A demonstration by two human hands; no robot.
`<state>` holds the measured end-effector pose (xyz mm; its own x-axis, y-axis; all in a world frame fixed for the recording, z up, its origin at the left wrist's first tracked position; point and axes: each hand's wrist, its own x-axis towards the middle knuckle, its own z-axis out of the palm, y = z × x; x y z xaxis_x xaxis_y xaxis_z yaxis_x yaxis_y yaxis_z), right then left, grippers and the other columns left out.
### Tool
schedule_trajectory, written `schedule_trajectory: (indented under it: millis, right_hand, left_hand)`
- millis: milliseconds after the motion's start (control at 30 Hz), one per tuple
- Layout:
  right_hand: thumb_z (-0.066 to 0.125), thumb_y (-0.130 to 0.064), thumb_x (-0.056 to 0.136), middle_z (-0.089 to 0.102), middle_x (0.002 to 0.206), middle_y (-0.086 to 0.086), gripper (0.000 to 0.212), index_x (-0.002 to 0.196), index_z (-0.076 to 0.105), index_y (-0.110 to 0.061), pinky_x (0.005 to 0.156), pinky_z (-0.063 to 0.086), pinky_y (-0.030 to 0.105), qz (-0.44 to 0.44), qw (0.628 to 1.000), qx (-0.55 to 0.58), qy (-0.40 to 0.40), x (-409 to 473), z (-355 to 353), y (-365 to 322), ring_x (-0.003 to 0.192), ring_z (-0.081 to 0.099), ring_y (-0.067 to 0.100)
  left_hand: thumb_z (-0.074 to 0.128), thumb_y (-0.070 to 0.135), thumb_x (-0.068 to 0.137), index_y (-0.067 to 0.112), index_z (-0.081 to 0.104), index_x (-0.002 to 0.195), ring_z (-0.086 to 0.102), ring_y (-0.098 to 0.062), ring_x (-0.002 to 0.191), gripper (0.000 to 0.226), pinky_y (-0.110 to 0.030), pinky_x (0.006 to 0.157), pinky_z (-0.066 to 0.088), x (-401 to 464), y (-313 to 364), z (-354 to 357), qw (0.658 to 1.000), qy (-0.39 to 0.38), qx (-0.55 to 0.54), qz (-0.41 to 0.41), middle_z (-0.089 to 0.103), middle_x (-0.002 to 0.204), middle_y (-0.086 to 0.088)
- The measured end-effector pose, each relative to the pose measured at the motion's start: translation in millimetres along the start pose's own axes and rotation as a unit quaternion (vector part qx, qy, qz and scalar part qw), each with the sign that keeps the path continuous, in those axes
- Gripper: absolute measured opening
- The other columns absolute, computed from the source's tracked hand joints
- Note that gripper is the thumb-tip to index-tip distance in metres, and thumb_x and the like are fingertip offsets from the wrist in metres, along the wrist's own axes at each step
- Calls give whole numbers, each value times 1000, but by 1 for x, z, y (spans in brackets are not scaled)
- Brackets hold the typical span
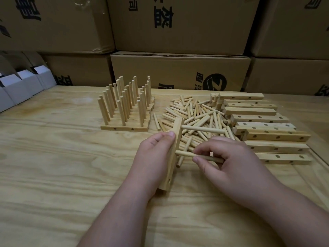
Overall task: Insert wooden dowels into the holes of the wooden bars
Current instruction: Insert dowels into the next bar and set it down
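Holding: your left hand point(156, 154) grips the bar point(173, 155) on edge above the counter point(62, 166).
Pinching: your right hand point(226, 157) holds a dowel point(188, 155) touching the bar.
Upper dowel point(203, 130): already inserted.

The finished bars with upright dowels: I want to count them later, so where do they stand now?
In the head view, the finished bars stand on the table left of the loose dowel pile, in front of the cardboard boxes.
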<state>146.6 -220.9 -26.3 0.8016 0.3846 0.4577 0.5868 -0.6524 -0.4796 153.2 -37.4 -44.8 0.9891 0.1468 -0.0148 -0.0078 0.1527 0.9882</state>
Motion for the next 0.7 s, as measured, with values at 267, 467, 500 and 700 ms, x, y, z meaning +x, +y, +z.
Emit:
schedule_trajectory:
  millis: [267, 467, 500, 700]
  right_hand:
    - [74, -28, 87, 63, 83, -20, 6, 92, 73, -30, 69, 44, 13, -11, 999, 25, 22, 0, 0, -2, 83, 61, 2]
    - [71, -29, 90, 60, 84, -19, 5, 93, 71, -31, 68, 46, 21, -6, 999, 28, 22, -2, 1, -3, 82, 59, 5]
    - [70, -30, 90, 60, 84, -19, 5, 94, 71, -31, 69, 46, 22, -7, 999, 25, 23, -1, 2, -4, 83, 59, 5]
    - [44, -54, 96, 64, 89, -18, 33, 111, 65, -33, 65, 44, 14, 9, 989, 133, 63, -7, 1, -5, 85, 63, 8]
  left_hand:
    - [57, 31, 101, 14, 71, 86, 58, -23, 68, 27, -41, 67, 51, -3, -1, 6, 999, 3, 22, 36, 64, 73, -7]
    - [50, 27, 105, 7, 65, 95, 58, -14, 71, 27, -23, 59, 51, -5, -4, 11, 996, 2, 34, 83, 62, 79, -6]
    - [49, 26, 105, 6, 65, 96, 59, -13, 70, 27, -21, 57, 51, -6, -4, 11, 996, -1, 26, 80, 63, 79, -6]
    - [50, 32, 105, 17, 72, 90, 60, -13, 48, 31, -24, 42, 47, -3, -1, 8, 997, 56, -54, 1, 67, 64, -5]
